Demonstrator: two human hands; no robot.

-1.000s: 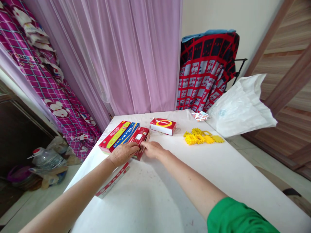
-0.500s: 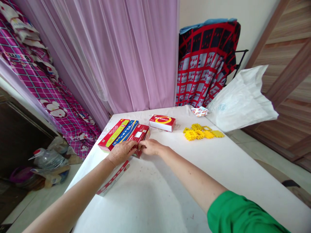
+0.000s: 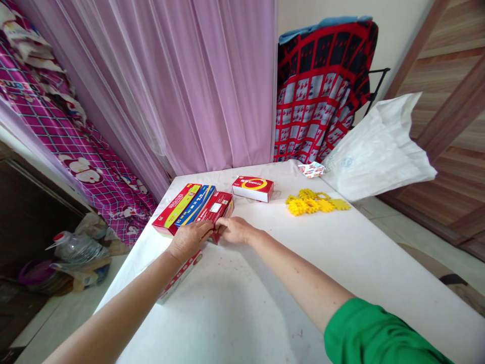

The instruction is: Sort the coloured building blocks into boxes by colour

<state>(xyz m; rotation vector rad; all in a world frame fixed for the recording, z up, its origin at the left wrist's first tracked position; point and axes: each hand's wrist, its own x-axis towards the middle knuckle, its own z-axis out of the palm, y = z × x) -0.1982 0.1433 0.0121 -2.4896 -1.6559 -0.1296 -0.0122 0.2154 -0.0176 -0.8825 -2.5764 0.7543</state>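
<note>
The fingers of the left hand (image 3: 188, 237) and the right hand (image 3: 234, 229) lie close together and curl onto the near end of a dark red box (image 3: 215, 210); whether they pinch it or only press on it cannot be told. The two hands meet at that end, fingertips almost touching.

Five boxes show in all. The dark red box is a long, narrow carton with a small white label on top. It lies on the white table (image 3: 341, 263), touching a blue box (image 3: 196, 204) on its left, and beyond that lies a red and green box (image 3: 175, 208). A short red box with a yellow oval (image 3: 252, 187) sits apart, behind the dark red box. A long red and white box (image 3: 178, 277) lies under the left wrist, at the table's left edge.

One heap of yellow toy pieces (image 3: 314, 202) lies well to the right of the dark red box. The table in front of it, toward the person, is bare.
</note>
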